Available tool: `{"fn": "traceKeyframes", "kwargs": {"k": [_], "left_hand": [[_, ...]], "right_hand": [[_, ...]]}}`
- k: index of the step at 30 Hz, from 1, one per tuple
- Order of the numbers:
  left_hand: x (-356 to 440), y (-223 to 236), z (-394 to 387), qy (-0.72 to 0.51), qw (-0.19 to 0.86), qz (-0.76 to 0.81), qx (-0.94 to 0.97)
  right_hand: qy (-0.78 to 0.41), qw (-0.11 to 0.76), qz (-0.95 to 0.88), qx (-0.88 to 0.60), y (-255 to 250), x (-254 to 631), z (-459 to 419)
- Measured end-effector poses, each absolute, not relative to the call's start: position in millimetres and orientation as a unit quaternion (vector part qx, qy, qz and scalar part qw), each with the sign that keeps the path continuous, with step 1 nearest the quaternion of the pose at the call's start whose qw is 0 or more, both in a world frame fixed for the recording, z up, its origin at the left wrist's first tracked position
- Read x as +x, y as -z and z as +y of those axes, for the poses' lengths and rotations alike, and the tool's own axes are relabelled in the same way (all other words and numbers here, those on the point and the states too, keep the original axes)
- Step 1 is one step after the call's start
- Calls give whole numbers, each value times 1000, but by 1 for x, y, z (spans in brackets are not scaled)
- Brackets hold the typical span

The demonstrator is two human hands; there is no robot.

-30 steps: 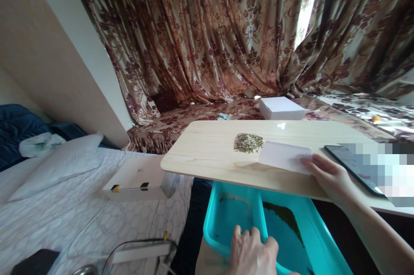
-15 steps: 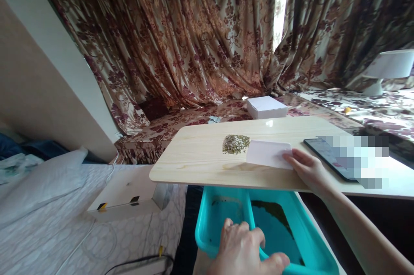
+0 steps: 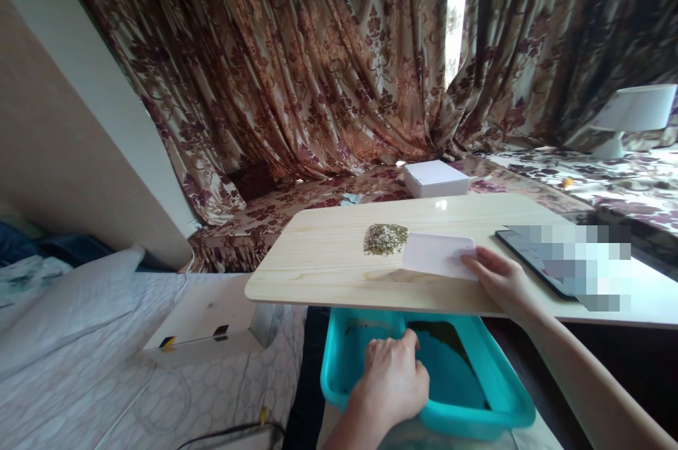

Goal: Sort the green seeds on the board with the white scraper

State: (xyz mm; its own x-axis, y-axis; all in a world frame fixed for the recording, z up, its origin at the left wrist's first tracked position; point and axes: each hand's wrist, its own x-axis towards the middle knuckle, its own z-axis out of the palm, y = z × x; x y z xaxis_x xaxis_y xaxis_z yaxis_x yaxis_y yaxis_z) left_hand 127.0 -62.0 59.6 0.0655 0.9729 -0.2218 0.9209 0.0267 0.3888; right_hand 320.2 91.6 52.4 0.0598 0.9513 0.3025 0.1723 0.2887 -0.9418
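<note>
My right hand (image 3: 501,277) pinches the right end of a thin white rectangular card (image 3: 437,256), its thumb on top. The card is tilted just above the pale wooden tabletop (image 3: 318,273). Its left end is right beside a pile of small green and whitish grains (image 3: 385,239). Below the table's front edge, my left hand (image 3: 395,376) is closed over the divider of a turquoise two-part tub (image 3: 474,416). Its fingertips are partly hidden. Dark greenish bits lie in the tub's right compartment, and a few specks show in the left one.
A tablet (image 3: 530,259), partly blurred out, lies on the table at right. Behind the table stands a white box (image 3: 437,178). To the left, another white box (image 3: 212,312) rests on the bed (image 3: 121,323), with a black cable (image 3: 227,429) near the bottom edge. A lamp (image 3: 635,111) stands far right.
My left hand has moved forward and its spread fingers have closed over the tub's divider. The tub's near edge sits slightly farther in. My right hand and the card have hardly moved.
</note>
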Motion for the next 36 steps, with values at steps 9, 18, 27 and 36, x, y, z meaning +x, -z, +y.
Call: {"fn": "traceKeyframes", "kwargs": {"k": [9,18,27,36], "left_hand": [[115,-65,-78,-58,203,698,684],[112,-72,-84,-50,196,713,672],[108,-71,-83,-53,198,723,660],[107,-79,-82,-20,209,729,651]], "right_hand": [[-341,565,-557,-503,-59,320,87],[-369,588,-550,-464,-67,301,105],[-382,599,-552,-435,-57,297,113],[-372,597,-567,-428,-53,296,117]]}}
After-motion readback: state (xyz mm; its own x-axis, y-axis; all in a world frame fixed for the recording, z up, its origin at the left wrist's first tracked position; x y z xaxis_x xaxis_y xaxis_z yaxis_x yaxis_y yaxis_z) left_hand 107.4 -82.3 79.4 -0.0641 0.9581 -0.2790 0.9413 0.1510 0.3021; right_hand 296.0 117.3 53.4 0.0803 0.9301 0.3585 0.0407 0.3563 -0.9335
